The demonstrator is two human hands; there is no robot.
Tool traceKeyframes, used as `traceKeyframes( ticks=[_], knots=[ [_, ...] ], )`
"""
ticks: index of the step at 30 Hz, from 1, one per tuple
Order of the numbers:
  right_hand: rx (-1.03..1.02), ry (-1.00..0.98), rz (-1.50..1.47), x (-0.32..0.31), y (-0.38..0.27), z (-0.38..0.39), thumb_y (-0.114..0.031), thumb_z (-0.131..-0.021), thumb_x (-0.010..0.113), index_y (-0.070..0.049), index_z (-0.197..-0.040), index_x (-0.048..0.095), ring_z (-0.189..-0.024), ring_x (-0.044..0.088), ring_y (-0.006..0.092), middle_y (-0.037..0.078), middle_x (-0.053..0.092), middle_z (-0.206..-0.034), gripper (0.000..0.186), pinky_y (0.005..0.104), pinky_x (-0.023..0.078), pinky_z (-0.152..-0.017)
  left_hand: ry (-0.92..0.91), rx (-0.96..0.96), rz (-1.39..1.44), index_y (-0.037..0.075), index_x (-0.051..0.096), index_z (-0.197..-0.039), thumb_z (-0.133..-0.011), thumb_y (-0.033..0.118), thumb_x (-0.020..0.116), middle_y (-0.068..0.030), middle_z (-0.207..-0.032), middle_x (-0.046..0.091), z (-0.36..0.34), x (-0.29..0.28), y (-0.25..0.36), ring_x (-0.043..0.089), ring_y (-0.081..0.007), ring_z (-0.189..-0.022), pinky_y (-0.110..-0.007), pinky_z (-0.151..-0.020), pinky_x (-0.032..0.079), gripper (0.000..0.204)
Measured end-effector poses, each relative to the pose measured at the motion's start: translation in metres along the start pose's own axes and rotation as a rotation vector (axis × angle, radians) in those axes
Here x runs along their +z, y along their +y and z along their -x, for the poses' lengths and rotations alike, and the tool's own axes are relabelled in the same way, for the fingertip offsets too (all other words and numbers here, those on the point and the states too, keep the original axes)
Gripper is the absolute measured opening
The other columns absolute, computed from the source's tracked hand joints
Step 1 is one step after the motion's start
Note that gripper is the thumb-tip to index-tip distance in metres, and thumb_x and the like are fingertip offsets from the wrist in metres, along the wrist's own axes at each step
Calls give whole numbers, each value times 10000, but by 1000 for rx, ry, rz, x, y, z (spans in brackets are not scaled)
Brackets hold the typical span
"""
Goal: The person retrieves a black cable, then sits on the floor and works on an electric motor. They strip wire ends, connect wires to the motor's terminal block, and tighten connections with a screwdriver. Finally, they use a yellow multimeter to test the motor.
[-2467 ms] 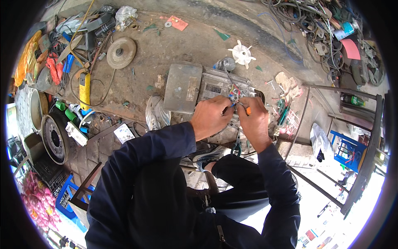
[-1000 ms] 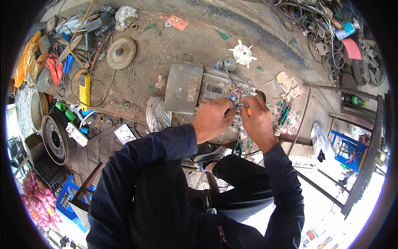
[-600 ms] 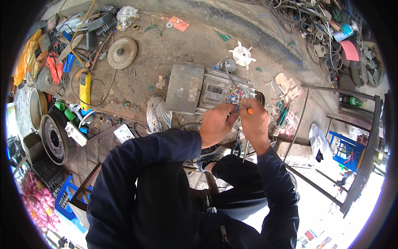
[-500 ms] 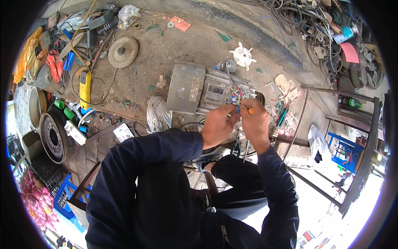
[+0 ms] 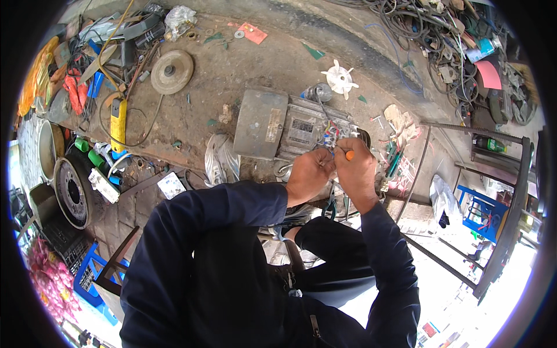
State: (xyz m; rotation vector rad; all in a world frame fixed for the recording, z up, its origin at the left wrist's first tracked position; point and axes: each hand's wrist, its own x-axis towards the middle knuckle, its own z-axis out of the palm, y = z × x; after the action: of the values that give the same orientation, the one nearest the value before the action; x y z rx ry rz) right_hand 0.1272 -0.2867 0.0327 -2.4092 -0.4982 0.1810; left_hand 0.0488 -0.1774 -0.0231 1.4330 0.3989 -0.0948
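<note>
A grey electric motor (image 5: 303, 119) lies with its terminal box exposed, coloured wires (image 5: 329, 130) at its connections. Its grey cover (image 5: 261, 122) sits to the left. My left hand (image 5: 311, 175) is closed just below the wires, thumb and fingers pinching something small that I cannot make out. My right hand (image 5: 358, 173) is closed round an orange-handled tool (image 5: 350, 155) beside the left fingertips; the tool's tip is hidden. Pliers (image 5: 329, 206) show below the hands. A grey cylinder (image 5: 320, 91) stands behind the motor, with a white fan (image 5: 339, 77) beyond it.
A round metal disc (image 5: 172, 72) and yellow control box (image 5: 119, 124) lie at left, near piled bags and scrap. A wheel rim (image 5: 71, 188) is below. Tangled cables (image 5: 429, 35) fill the back right. A steel-bar frame (image 5: 476, 129) and blue stool (image 5: 481, 211) are at right.
Since the oldest frame, my left hand has shifted slightly right and down, away from the terminals. My right hand has stayed beside it, still closed round the orange handle.
</note>
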Motion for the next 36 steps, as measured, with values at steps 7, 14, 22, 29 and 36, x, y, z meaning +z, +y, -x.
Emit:
traceKeyframes(
  ticks=[7,14,22,29,36],
  knots=[
    [33,-29,15,-5,-1,-6,-45,-867,718,-6,-956,704,-825,749,302,153,749,-891,98,379,579,-744,6,16,57,-14,656,-864,-940,176,728,-209,-740,657,-4,-3,5,658,-307,-658,-402,-629,505,217],
    [154,-51,-27,-6,-6,-6,-66,-879,711,-5,-950,712,-807,750,271,148,754,-873,94,362,576,-736,-10,-10,44,-17,671,-871,-945,178,736,-175,-707,664,-4,-5,6,647,-246,-625,-383,-611,502,219],
    [182,-75,-31,-11,-9,-7,-59,-881,698,-13,-1040,680,-808,734,264,145,745,-914,166,364,575,-723,-42,-88,153,-39,678,-891,-957,133,708,-130,-704,687,-4,-5,6,654,-159,-632,-342,-607,516,187],
    [264,63,-166,-73,-40,-13,-20,-938,675,-23,-1166,659,-747,669,169,91,712,-949,228,304,546,-653,-103,-102,140,-54,677,-916,-984,129,690,-92,-783,711,-6,-7,6,700,-126,-700,-289,-614,548,196],
    [-262,495,-885,-154,-109,-12,-81,-1047,523,38,-1230,607,-515,389,86,-42,358,-617,234,260,320,-471,-114,-130,132,-69,670,-928,-994,152,684,-92,-847,723,-5,-7,14,721,-136,-725,-273,-620,568,231]
  ],
)
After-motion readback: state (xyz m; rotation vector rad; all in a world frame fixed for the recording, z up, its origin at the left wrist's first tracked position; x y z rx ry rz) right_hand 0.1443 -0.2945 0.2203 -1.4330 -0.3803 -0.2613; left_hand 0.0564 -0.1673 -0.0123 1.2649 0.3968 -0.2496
